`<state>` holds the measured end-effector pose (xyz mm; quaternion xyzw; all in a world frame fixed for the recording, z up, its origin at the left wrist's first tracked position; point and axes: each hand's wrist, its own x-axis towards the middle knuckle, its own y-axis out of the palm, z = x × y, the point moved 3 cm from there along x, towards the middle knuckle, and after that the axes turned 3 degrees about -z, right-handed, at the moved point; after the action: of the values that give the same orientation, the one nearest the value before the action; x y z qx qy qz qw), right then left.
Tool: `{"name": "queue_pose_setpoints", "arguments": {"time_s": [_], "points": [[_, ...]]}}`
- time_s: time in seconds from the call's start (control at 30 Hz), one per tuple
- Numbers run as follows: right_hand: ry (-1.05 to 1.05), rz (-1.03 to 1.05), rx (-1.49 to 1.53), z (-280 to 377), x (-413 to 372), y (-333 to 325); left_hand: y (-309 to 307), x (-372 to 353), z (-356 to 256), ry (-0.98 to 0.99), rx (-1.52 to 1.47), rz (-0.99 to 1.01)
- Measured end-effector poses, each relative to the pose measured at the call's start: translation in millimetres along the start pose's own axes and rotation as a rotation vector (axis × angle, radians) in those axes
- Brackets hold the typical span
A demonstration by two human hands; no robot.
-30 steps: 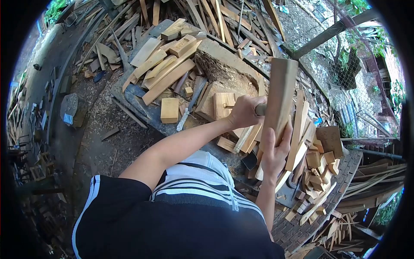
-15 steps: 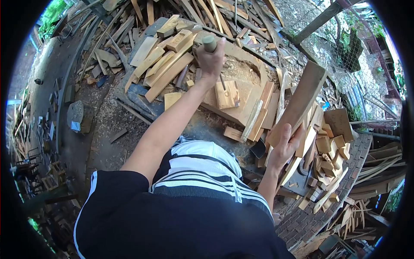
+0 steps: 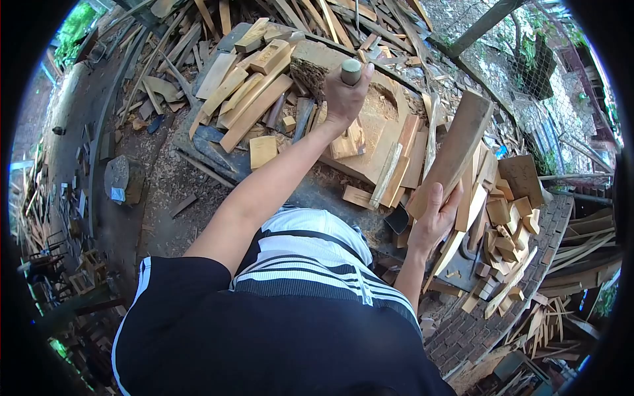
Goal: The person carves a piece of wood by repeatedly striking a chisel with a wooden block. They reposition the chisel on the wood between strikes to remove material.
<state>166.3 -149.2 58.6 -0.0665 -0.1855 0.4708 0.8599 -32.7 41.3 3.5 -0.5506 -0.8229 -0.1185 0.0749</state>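
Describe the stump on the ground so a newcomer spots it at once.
Start at the stack of long boards on the work surface, up and left of the person. Go left in the picture, down to the dirt ground. The stump there is chunky and grey-topped, with a small pale-blue patch low on it; its neighbours are thin, flat scraps.

Grey-green handle (image 3: 351, 66), brown wooden block (image 3: 456, 152)

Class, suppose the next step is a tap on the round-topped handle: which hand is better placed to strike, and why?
Probably the right hand: it grips one end of a long wooden block, whose far end is free. The left hand is wrapped around the handle, below its exposed top.
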Motion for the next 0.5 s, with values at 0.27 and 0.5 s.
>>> {"name": "queue_pose_setpoints", "arguments": {"time_s": [0.27, 0.5], "points": [[-0.044, 0.027, -0.161, 6.6, 5.8, 5.6, 15.6, -11.8, -21.9, 0.142, 0.066, -0.076], [-0.011, 0.057, -0.100, 13.9, 8.0, 13.3, 21.0, -12.2, -23.0, 0.116, 0.038, -0.103]]}}
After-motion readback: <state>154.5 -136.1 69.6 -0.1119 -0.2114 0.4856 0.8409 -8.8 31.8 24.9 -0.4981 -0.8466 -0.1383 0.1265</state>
